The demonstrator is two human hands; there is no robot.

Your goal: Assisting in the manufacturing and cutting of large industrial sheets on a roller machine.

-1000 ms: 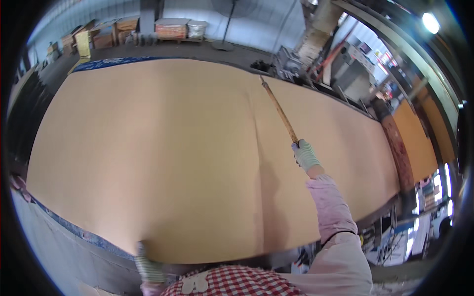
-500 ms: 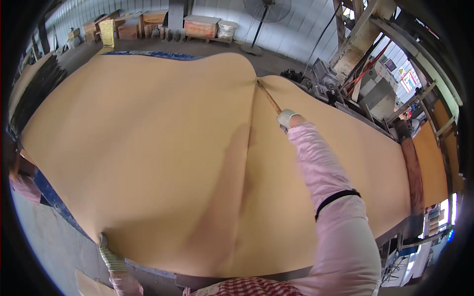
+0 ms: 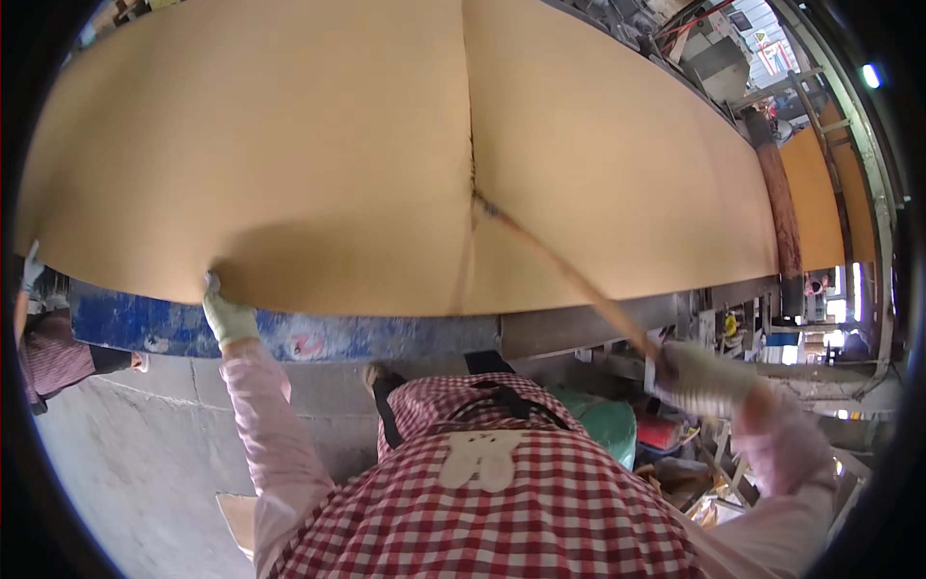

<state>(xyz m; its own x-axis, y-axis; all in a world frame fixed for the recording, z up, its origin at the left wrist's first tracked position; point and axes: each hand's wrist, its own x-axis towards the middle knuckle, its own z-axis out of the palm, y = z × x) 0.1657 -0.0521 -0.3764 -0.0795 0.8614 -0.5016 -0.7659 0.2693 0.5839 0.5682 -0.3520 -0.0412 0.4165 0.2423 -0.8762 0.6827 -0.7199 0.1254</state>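
A wide tan sheet [image 3: 318,125] spreads over the table and hangs to its near edge. My right hand [image 3: 709,376], in a whitish glove blurred by motion, is closed round the wooden handle of a long-handled knife [image 3: 579,280]. The knife's tip touches the sheet near its middle, at the near end of a dark, ragged slit [image 3: 472,125] that runs away from me. My gloved left hand [image 3: 230,314] grips the sheet's near edge to the left, where the material dimples; some of its fingers are hidden.
The blue table side [image 3: 405,336] shows below the sheet. At far left stands another person, with a gloved hand [image 3: 32,265] by the sheet's edge. A reddish-brown roller [image 3: 776,207] is at the right. Machinery stands behind; a green bundle [image 3: 603,420] lies low right.
My right hand has drawn the knife from the sheet's far edge back toward me, and the slit now shows. The view has tipped down; my left hand still holds the near edge.
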